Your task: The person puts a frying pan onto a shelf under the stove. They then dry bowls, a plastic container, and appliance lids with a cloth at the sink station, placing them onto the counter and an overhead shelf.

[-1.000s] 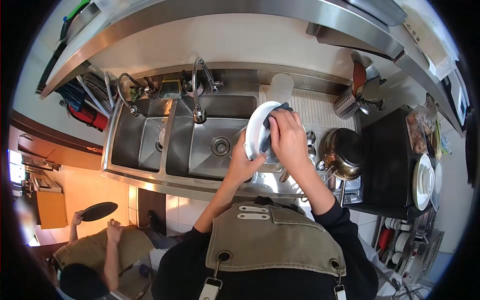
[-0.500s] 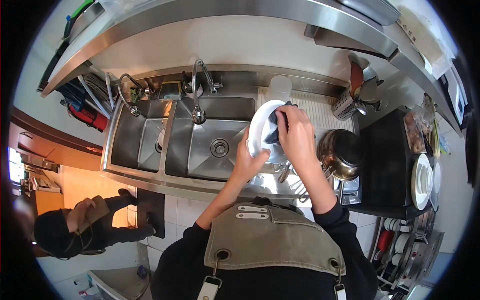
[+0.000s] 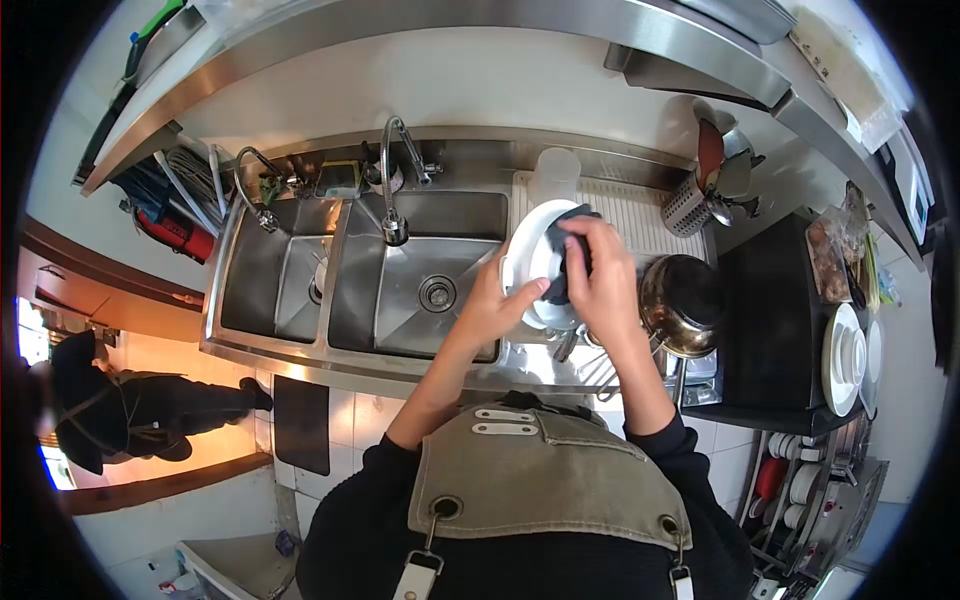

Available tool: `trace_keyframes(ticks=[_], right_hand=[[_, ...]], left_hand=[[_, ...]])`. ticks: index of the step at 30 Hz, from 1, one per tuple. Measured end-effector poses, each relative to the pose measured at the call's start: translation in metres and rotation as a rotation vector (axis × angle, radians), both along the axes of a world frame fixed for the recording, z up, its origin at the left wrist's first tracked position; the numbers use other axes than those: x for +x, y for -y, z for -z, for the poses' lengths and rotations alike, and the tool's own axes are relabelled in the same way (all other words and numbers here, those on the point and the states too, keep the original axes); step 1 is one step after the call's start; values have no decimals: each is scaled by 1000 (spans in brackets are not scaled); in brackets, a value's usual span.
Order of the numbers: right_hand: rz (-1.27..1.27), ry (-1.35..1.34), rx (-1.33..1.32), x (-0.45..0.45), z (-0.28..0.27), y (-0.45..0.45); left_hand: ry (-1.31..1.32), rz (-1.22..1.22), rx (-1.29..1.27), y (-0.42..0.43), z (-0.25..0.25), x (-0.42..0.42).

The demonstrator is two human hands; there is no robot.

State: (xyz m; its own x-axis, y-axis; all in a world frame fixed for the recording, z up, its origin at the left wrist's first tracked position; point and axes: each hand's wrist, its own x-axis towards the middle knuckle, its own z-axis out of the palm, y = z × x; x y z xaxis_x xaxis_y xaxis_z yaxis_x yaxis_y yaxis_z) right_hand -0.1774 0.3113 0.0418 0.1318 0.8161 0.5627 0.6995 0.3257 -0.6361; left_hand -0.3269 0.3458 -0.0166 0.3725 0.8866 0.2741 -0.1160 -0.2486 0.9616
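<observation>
Over the counter right of the sink, my left hand [image 3: 490,308] grips a white bowl [image 3: 518,255] by its near left side, thumb over the rim. My right hand [image 3: 606,275] is closed on a dark grey cloth [image 3: 556,268], which is pressed against the inside of the bowl. The bowl is tilted, and the cloth and fingers cover part of it. Just beyond it stands a translucent container [image 3: 556,172] on a ribbed white drainboard [image 3: 625,215]. Close to my right wrist is a shiny metal pot [image 3: 668,335].
A double steel sink [image 3: 345,300] with two faucets lies to the left. A perforated utensil holder [image 3: 686,207] stands at the back right. White dishes [image 3: 840,375] rest on a black surface [image 3: 765,320]. Another person [image 3: 125,415] is at the far left; a steel shelf [image 3: 480,18] runs overhead.
My right hand and the cloth have shifted slightly within the bowl, and my left thumb reaches further over it. The other person has turned and moved left, off the dark mat.
</observation>
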Motion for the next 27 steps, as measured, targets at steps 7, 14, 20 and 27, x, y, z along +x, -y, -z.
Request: trace_keyframes(ticks=[7, 14, 20, 27], right_hand=[[-522, 477, 196, -16, 13, 18], [-437, 518, 127, -14, 13, 22], [-62, 223, 39, -14, 11, 15], [190, 66, -87, -8, 15, 16]], left_hand=[[-60, 55, -177, -12, -15, -14], [-101, 171, -326, -14, -6, -8], [-159, 4, -195, 1, -15, -6], [-12, -292, 3, 11, -13, 20]])
